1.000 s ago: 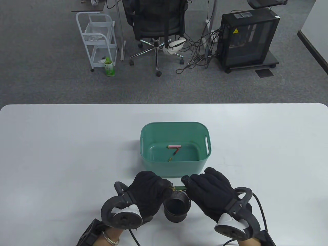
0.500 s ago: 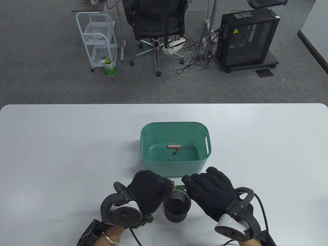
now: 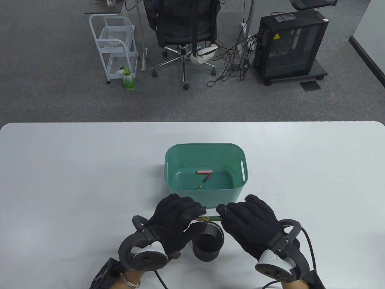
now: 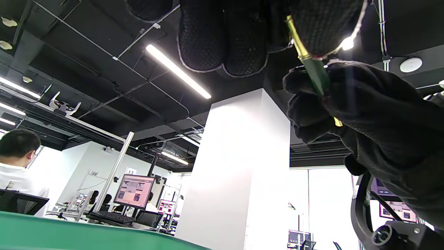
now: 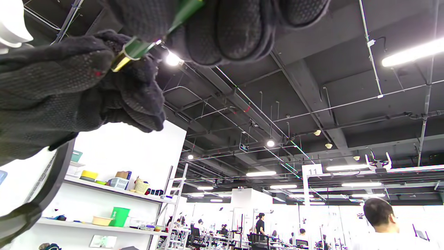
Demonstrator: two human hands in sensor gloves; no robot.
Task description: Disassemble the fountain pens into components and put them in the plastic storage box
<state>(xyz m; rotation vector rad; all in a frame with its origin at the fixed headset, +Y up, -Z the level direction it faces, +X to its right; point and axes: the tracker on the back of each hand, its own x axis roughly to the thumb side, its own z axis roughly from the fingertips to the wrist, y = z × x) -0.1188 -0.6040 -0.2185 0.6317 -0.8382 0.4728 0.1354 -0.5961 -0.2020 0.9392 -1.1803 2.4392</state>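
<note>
A green fountain pen (image 3: 209, 218) with gold trim is held level between both gloved hands, just above a black cup (image 3: 208, 243). My left hand (image 3: 192, 214) pinches its gold end, my right hand (image 3: 225, 213) grips the green barrel (image 4: 316, 74). The same green barrel (image 5: 138, 47) crosses the right wrist view between the two gloves. Beyond the hands stands the green plastic storage box (image 3: 206, 197), with a pink pen part (image 3: 204, 172) and a thin red-and-gold part (image 3: 204, 181) lying on its floor.
The white table (image 3: 75, 180) stretches wide on both sides of the box. Past its far edge are an office chair (image 3: 183, 30), a white trolley (image 3: 115, 45) and a black computer case (image 3: 291, 42) on grey carpet.
Both hands have shifted slightly towards the box. The gap between them has widened, and more of the pen's gold end shows at the left fingertips.
</note>
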